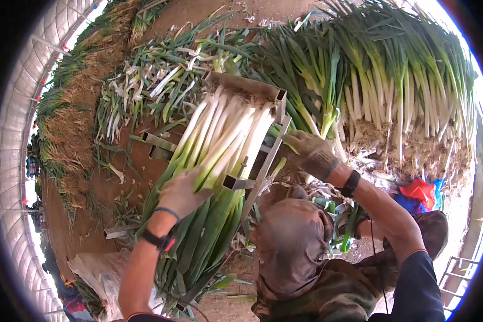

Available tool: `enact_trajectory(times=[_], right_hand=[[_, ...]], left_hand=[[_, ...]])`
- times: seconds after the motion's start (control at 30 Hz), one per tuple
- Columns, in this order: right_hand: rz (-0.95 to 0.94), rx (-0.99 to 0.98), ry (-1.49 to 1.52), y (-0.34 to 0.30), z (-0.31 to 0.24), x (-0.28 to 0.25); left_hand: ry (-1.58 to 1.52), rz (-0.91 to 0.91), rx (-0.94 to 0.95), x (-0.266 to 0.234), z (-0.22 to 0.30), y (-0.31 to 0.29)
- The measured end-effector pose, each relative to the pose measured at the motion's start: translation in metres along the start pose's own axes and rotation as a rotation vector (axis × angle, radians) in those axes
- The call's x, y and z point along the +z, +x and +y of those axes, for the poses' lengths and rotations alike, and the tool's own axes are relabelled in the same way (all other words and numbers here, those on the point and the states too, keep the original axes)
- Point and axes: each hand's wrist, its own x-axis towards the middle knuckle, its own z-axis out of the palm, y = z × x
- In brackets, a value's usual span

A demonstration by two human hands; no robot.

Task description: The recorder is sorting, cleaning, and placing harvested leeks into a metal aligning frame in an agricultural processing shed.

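Leeks (220, 139) lie in a thick bundle within a metal frame (268, 166) just in front of the worker, dark leaves trailing toward the body, pale root ends set by the plate at the far end. From where I stand, the left hand (183, 193), in a pale glove, rests across the bundle about where white turns to green; I cannot tell whether its fingers close round any stalks. A dark band (158, 241) circles that wrist. The right hand (312, 153), gloved too, is just outside the frame's right-hand bar, its fingertips beside some green leaf; I can't make out whether it grips anything.

Close by on the right, a co-worker in a brown cap (290, 241) and camouflage clothing (338, 290) bends low. A whitish sack (99, 273) slumps at the lower left. Past the frame, loose leaves and trimmings (145, 91) litter the brown ground. Off to the right stands a dense bank of rooted leeks (408, 91), with a red and blue bag (421, 192) at its near side. Farther left runs another long heap of green plants (64, 123), and beyond it curves the pale wall (19, 155).
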Motion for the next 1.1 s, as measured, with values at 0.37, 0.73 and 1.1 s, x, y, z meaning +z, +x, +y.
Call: enact_trajectory(times=[0.37,0.73,1.1], right_hand=[[-0.035,-0.180,-0.033,0.140,-0.030,0.096],[0.397,0.094,0.751,0.065,0.033,0.089],[-0.244,0.852,0.011,-0.068,0.152,0.152]], left_hand=[[0.084,0.197,-0.139,0.038,0.002,-0.011],[0.165,0.304,0.028,0.066,-0.033,-0.001],[0.181,0.316,0.018,0.070,-0.040,-0.001]])
